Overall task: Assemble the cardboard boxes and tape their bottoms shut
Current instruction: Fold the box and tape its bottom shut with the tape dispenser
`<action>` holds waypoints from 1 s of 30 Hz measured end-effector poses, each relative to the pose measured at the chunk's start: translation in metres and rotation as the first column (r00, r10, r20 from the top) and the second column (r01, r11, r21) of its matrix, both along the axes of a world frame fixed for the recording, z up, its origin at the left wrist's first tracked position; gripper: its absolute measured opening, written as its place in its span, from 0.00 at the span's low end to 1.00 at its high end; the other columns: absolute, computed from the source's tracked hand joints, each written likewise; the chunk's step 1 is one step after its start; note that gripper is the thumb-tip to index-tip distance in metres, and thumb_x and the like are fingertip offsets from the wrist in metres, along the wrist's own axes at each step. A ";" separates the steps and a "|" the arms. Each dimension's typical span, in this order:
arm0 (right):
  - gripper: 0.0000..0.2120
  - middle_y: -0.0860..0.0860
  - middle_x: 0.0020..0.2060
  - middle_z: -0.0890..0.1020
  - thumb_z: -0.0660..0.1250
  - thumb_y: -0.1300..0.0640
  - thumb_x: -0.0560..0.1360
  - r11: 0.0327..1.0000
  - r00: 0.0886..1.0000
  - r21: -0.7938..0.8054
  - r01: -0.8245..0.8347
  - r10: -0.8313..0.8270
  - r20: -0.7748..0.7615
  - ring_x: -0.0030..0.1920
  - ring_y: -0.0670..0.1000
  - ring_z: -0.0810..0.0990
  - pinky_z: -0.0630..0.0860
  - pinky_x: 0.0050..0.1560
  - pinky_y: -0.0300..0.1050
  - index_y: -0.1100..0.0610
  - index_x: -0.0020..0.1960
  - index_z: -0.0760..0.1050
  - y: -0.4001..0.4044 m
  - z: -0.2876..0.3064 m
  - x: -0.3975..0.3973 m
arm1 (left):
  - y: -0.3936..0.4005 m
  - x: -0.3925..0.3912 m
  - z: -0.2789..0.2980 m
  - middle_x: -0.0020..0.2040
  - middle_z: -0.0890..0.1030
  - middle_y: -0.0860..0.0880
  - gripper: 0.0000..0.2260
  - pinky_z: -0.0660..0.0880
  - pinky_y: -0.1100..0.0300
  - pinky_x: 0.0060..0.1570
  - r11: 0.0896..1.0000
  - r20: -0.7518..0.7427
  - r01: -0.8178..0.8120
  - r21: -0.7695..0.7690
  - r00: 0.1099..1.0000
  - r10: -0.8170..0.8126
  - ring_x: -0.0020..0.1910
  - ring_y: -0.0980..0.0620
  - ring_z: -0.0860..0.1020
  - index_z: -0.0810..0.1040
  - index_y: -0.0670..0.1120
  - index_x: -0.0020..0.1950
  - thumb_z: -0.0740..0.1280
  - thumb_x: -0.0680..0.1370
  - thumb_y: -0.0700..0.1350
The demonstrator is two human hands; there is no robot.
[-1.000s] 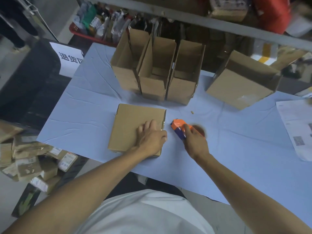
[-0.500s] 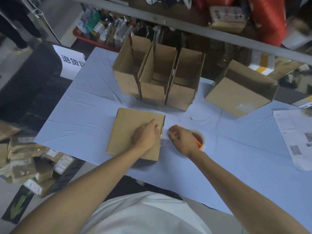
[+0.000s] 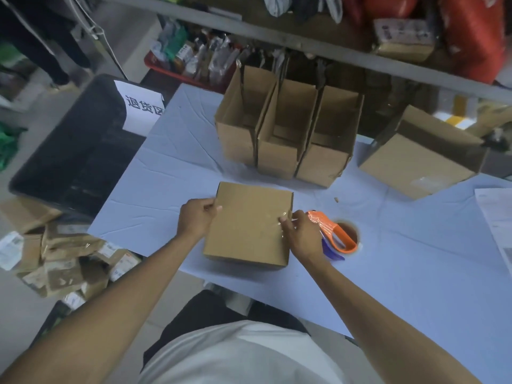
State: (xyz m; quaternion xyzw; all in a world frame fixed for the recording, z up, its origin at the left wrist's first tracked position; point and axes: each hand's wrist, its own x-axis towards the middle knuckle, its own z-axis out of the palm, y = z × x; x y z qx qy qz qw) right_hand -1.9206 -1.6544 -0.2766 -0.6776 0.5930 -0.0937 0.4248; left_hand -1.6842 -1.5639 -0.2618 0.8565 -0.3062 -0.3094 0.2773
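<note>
Two hands: both sit on one cardboard box that lies bottom-up on a pale blue table, just in front of the person.
Left hand: fingers curled against the box's left edge, gripping that side.
Right hand: at the box's right edge, fingertips pressing a strip of clear tape that glints across the upturned bottom; the thumb seems to wrap the edge, though how firmly it grips I cannot tell.
Tape dispenser: orange with a blue blade guard, lying on the table just beside the right hand, held by neither hand.
Finished boxes: a row of three open boxes stands upright, touching side by side, at the far side of the table; a fourth, larger box lies tipped over, well apart to the right.
Surroundings: a sheet of printed paper at the table's right edge, a heap of small parcels on the floor to the left, and a shelf rail beyond the table.
Stage, as a guess: the bottom seam looks taped, with the tape end being smoothed over the edge.
Risk: if the tape end is not rubbed flat, it may lift and the flaps could spring open.
Risk: turning the box upright quickly could knock the dispenser, since it lies so close.
Risk: pressing hard on the middle may bow the bottom inward, as nothing supports it inside.
</note>
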 end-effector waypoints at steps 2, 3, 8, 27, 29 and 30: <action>0.22 0.54 0.52 0.83 0.61 0.41 0.79 0.996 0.996 -0.024 0.081 -0.082 -0.046 0.50 0.56 0.81 0.76 0.49 0.51 0.58 0.59 0.76 0.004 0.001 0.007 | -0.001 0.007 -0.003 0.36 0.80 0.47 0.06 0.76 0.55 0.43 0.999 -0.048 -0.035 0.020 0.998 0.036 0.38 0.48 0.77 0.81 0.49 0.38 0.71 0.75 0.47; 0.22 0.54 0.52 0.84 0.61 0.41 0.79 0.994 0.992 -0.039 0.105 -0.108 -0.072 0.51 0.56 0.81 0.75 0.48 0.50 0.58 0.60 0.77 0.005 0.001 0.010 | -0.002 0.009 -0.005 0.35 0.78 0.48 0.11 0.77 0.55 0.43 0.998 -0.074 -0.064 0.024 0.995 0.065 0.37 0.49 0.75 0.79 0.42 0.36 0.72 0.75 0.47; 0.14 0.52 0.41 0.83 0.62 0.45 0.79 0.993 0.985 -0.080 0.092 -0.102 -0.137 0.44 0.56 0.80 0.73 0.39 0.45 0.55 0.49 0.79 0.004 0.008 0.017 | -0.005 0.013 -0.008 0.33 0.75 0.49 0.11 0.75 0.56 0.40 0.993 -0.152 -0.120 0.010 0.981 0.120 0.35 0.51 0.71 0.81 0.41 0.34 0.74 0.73 0.46; 0.12 0.45 0.53 0.83 0.67 0.52 0.77 0.805 0.838 -0.238 0.544 -0.504 0.209 0.56 0.47 0.81 0.77 0.56 0.54 0.54 0.59 0.80 -0.004 0.121 -0.145 | -0.112 -0.119 0.118 0.37 0.84 0.45 0.11 0.78 0.48 0.42 0.781 0.079 0.445 -0.437 0.884 -0.460 0.39 0.45 0.81 0.86 0.43 0.42 0.74 0.72 0.51; 0.11 0.45 0.53 0.83 0.67 0.53 0.77 0.782 0.833 -0.286 0.554 -0.521 0.186 0.57 0.46 0.80 0.76 0.56 0.48 0.54 0.58 0.80 -0.012 0.124 -0.170 | -0.121 -0.148 0.117 0.34 0.83 0.49 0.09 0.77 0.53 0.39 0.761 0.090 0.480 -0.437 0.865 -0.494 0.36 0.50 0.80 0.86 0.45 0.42 0.72 0.73 0.51; 0.11 0.45 0.54 0.83 0.67 0.53 0.77 0.774 0.828 -0.296 0.560 -0.531 0.177 0.57 0.47 0.80 0.75 0.56 0.47 0.54 0.58 0.80 -0.015 0.124 -0.181 | -0.126 -0.161 0.116 0.31 0.81 0.51 0.09 0.73 0.56 0.36 0.756 0.101 0.492 -0.432 0.859 -0.502 0.33 0.52 0.77 0.85 0.46 0.40 0.72 0.73 0.51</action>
